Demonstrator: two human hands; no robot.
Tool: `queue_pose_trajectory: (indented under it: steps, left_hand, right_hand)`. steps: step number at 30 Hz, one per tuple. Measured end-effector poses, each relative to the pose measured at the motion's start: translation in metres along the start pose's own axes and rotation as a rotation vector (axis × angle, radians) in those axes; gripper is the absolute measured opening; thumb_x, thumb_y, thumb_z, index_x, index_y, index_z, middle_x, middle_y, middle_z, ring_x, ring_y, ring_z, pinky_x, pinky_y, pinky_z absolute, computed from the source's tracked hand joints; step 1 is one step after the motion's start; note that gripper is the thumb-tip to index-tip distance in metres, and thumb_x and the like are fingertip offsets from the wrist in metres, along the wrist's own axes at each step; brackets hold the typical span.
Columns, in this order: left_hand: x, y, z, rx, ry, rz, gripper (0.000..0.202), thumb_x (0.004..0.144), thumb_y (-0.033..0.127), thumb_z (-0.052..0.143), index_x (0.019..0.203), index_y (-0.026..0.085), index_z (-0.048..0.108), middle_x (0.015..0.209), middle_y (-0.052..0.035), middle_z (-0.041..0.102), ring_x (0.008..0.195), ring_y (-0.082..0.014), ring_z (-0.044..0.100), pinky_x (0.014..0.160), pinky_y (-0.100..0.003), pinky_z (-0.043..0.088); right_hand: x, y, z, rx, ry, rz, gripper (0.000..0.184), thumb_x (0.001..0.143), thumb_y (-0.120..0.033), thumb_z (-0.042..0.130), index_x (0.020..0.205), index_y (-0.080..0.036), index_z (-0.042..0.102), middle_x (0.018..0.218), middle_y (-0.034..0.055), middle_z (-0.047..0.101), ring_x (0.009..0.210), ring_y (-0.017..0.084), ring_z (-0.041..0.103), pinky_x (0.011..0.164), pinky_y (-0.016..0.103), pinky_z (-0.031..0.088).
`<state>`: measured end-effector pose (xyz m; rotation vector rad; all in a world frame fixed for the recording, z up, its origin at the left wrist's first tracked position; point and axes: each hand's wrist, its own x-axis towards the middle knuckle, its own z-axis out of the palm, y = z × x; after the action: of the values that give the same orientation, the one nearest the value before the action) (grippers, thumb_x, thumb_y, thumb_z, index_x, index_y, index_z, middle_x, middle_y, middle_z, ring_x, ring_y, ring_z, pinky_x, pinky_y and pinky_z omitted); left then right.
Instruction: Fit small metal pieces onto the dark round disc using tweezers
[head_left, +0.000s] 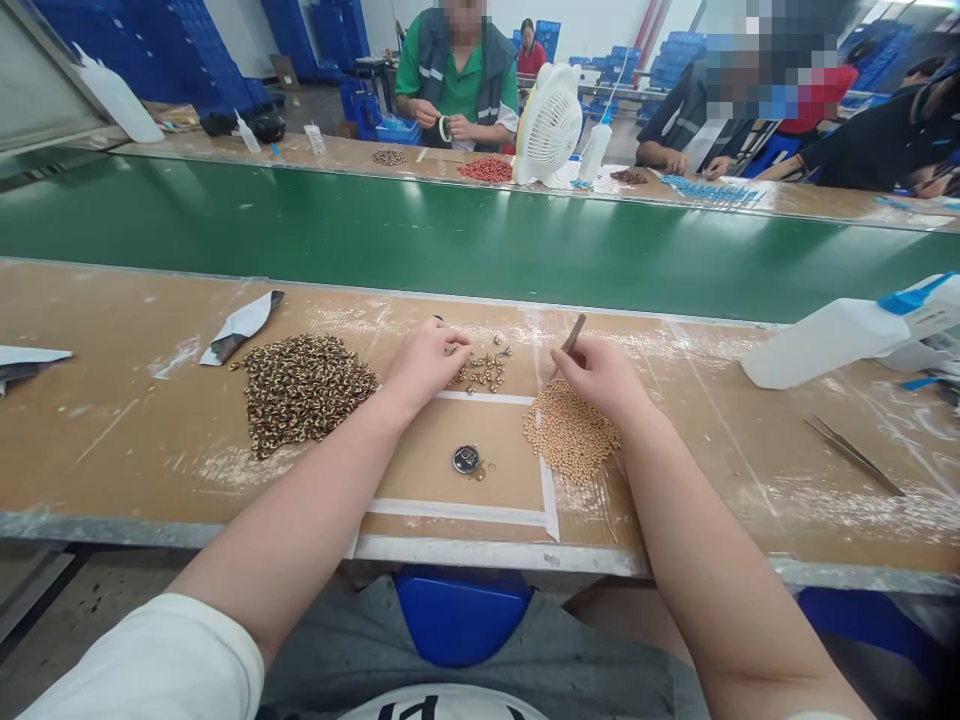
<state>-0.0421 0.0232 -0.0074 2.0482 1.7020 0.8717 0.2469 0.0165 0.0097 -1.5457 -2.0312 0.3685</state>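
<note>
My right hand is closed around tweezers, their upper end sticking out above the fingers. It hovers at the far edge of a heap of small tan beads. My left hand has its fingers pinched together beside a loose scatter of small brass-coloured pieces; whatever is between the fingertips is too small to make out. Between my forearms, a round black dish sits inside a white-taped rectangle, with a few tiny bits beside it. Left of my left hand lies a large pile of dark-and-gold pieces.
Second tweezers lie at the right, near a white bottle with a blue cap. A crumpled foil-like wrapper is at the left. Beyond the green conveyor belt, people work at a bench with a fan.
</note>
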Motion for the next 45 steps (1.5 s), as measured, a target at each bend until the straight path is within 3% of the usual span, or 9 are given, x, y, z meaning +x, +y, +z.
queue_pose_trajectory:
  steps: [7, 12, 16, 20, 23, 31, 38, 45]
  left_hand:
    - [-0.006, 0.022, 0.001, -0.146, 0.035, 0.063, 0.023, 0.092, 0.039, 0.067, 0.097, 0.020, 0.080, 0.105, -0.0067, 0.068, 0.090, -0.0191, 0.062, 0.087, -0.035, 0.047]
    - [-0.009, 0.027, 0.003, -0.279, 0.036, 0.071, 0.023, 0.092, 0.039, 0.067, 0.093, 0.018, 0.078, 0.093, -0.0049, 0.071, 0.072, -0.0139, 0.055, 0.074, -0.031, 0.044]
    - [-0.014, 0.033, 0.010, -0.540, -0.112, -0.017, 0.029, 0.091, 0.045, 0.069, 0.093, 0.018, 0.078, 0.082, -0.0039, 0.072, 0.061, -0.0106, 0.050, 0.060, -0.026, 0.038]
    - [-0.020, 0.043, 0.016, -0.919, -0.358, -0.160, 0.034, 0.091, 0.051, 0.068, 0.099, 0.019, 0.077, 0.104, -0.0093, 0.077, 0.051, -0.0048, 0.039, 0.048, -0.022, 0.028]
    - [-0.023, 0.047, 0.017, -1.092, -0.464, -0.240, 0.034, 0.090, 0.053, 0.071, 0.099, 0.020, 0.076, 0.112, -0.0124, 0.076, 0.049, -0.0029, 0.033, 0.045, -0.022, 0.018]
    - [-0.023, 0.044, 0.019, -1.216, -0.530, -0.289, 0.029, 0.087, 0.048, 0.076, 0.088, 0.020, 0.072, 0.105, -0.0066, 0.072, 0.049, -0.0021, 0.026, 0.045, -0.022, 0.012]
    - [-0.022, 0.045, 0.019, -1.313, -0.573, -0.367, 0.030, 0.085, 0.045, 0.080, 0.091, 0.017, 0.071, 0.089, -0.0022, 0.066, 0.049, -0.0015, 0.025, 0.043, -0.020, 0.011]
    - [-0.024, 0.046, 0.018, -1.379, -0.620, -0.394, 0.032, 0.089, 0.044, 0.078, 0.089, 0.014, 0.067, 0.080, 0.0021, 0.055, 0.048, 0.0006, 0.027, 0.043, -0.015, 0.013]
  right_hand:
    - [0.000, 0.001, 0.005, -0.008, -0.046, -0.034, 0.038, 0.092, -0.033, 0.062, 0.059, -0.022, 0.046, 0.054, -0.0001, 0.050, 0.052, 0.014, 0.040, 0.054, 0.034, 0.026]
    - [0.001, 0.003, 0.009, -0.002, -0.047, -0.077, 0.038, 0.092, -0.032, 0.063, 0.058, -0.021, 0.049, 0.053, -0.0003, 0.049, 0.052, 0.014, 0.040, 0.054, 0.033, 0.025]
    - [-0.004, -0.006, 0.011, 0.258, 0.072, -0.068, 0.029, 0.093, -0.040, 0.065, 0.072, -0.020, 0.067, 0.059, -0.0005, 0.055, 0.056, 0.014, 0.046, 0.056, 0.032, 0.031]
    - [-0.011, -0.021, 0.015, 0.665, 0.166, -0.047, 0.028, 0.092, -0.047, 0.071, 0.084, -0.020, 0.076, 0.059, -0.0025, 0.053, 0.055, 0.012, 0.045, 0.054, 0.031, 0.033]
    - [-0.014, -0.029, 0.019, 0.797, 0.162, -0.044, 0.029, 0.091, -0.048, 0.072, 0.087, -0.020, 0.078, 0.059, -0.0029, 0.050, 0.053, 0.011, 0.041, 0.052, 0.030, 0.029]
    - [-0.015, -0.037, 0.022, 0.741, 0.167, -0.116, 0.027, 0.091, -0.047, 0.073, 0.084, -0.022, 0.079, 0.065, -0.0010, 0.059, 0.059, 0.012, 0.048, 0.056, 0.030, 0.037]
    - [-0.013, -0.037, 0.024, 0.884, 0.167, -0.014, 0.034, 0.093, -0.052, 0.070, 0.087, -0.020, 0.078, 0.056, -0.0037, 0.050, 0.048, 0.010, 0.042, 0.048, 0.029, 0.031]
    - [-0.013, -0.036, 0.023, 0.883, 0.116, -0.088, 0.031, 0.097, -0.048, 0.067, 0.087, -0.020, 0.075, 0.056, -0.0039, 0.053, 0.046, 0.009, 0.043, 0.047, 0.028, 0.031]
